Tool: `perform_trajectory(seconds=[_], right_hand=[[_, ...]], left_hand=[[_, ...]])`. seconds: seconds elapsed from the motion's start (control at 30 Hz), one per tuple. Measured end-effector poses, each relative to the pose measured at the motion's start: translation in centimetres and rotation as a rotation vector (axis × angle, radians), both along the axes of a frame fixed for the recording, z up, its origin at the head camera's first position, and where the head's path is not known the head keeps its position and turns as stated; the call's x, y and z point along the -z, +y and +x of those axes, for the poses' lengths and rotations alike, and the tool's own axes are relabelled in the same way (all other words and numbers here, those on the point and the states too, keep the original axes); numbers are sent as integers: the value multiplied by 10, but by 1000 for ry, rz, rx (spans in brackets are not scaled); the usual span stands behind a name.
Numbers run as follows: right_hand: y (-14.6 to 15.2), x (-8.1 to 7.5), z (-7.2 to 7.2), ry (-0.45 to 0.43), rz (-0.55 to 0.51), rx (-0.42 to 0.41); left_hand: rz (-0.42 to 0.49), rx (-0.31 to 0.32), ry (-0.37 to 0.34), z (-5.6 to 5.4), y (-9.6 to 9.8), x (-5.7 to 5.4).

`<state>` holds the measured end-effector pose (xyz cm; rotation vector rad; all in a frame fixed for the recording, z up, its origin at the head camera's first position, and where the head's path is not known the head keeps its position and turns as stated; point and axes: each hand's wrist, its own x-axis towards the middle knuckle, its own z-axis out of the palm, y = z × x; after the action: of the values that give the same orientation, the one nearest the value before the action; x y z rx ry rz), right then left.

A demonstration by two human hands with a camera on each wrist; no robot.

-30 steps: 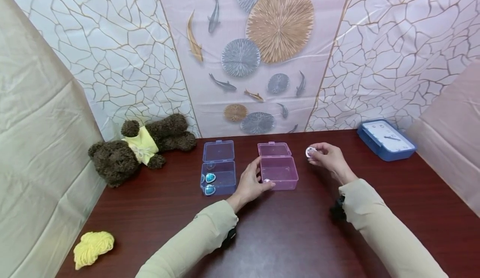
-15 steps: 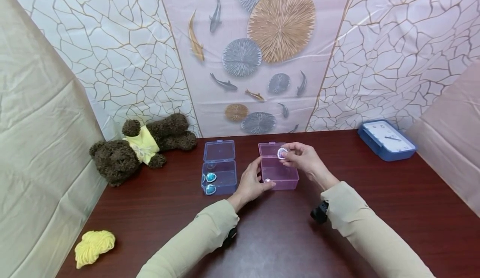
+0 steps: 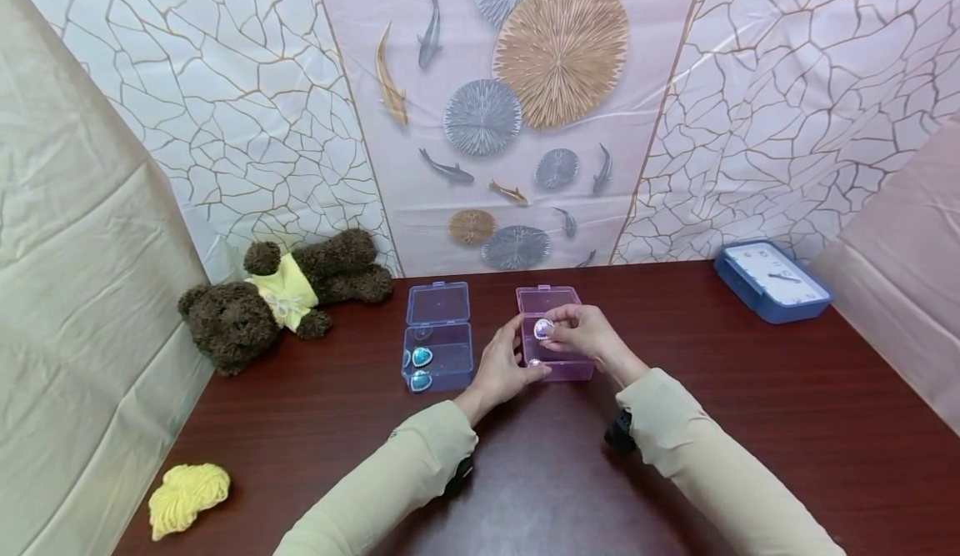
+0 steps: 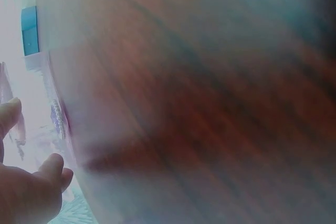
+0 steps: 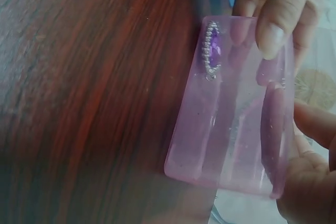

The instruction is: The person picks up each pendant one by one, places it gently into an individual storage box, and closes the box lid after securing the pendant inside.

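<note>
In the head view a pink see-through plastic box [image 3: 567, 371] stands with its lid back. My left hand [image 3: 497, 371] grips its left side, the thumb at the front wall. Over the opening, my right hand [image 3: 592, 341] pinches a purple gem pendant [image 3: 542, 329] with a silvery rim between thumb and fingers. Another purple gem pendant [image 5: 212, 50] shows through the box wall in the right wrist view, inside at the front left corner. The left wrist view catches part of my left hand [image 4: 31, 190] beside the washed-out box.
Left of the pink box, a blue see-through box [image 3: 454, 358] with its lid back holds turquoise gem pendants [image 3: 422, 357]. A brown teddy bear [image 3: 228, 323] lies at the back left, yellow yarn [image 3: 187, 498] at the front left. A blue-framed clock [image 3: 776, 277] lies at the back right.
My right hand has carried the purple gem pendant leftward from beside the pink box, past its lid, and down over the opening. My left hand has stayed on the box.
</note>
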<state>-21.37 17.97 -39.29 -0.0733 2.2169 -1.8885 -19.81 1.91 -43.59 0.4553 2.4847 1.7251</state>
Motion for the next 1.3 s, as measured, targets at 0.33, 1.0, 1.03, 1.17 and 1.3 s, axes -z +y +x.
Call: perform_trajectory(seconds=[0.33, 1.0, 1.03, 1.17, 1.3], right_hand=[[-8, 5, -7, 8, 133, 0], [-19, 14, -10, -42, 271, -35], [-19, 14, -10, -42, 285, -32], [-19, 15, -10, -8, 371, -34], [-17, 15, -9, 67, 496, -28]], left_hand=[[2, 7, 12, 1, -1, 0], [-45, -8, 32, 1, -1, -3], [-41, -6, 34, 1, -1, -2], [-32, 0, 35, 1, 0, -1], [-28, 5, 47, 1, 0, 0]])
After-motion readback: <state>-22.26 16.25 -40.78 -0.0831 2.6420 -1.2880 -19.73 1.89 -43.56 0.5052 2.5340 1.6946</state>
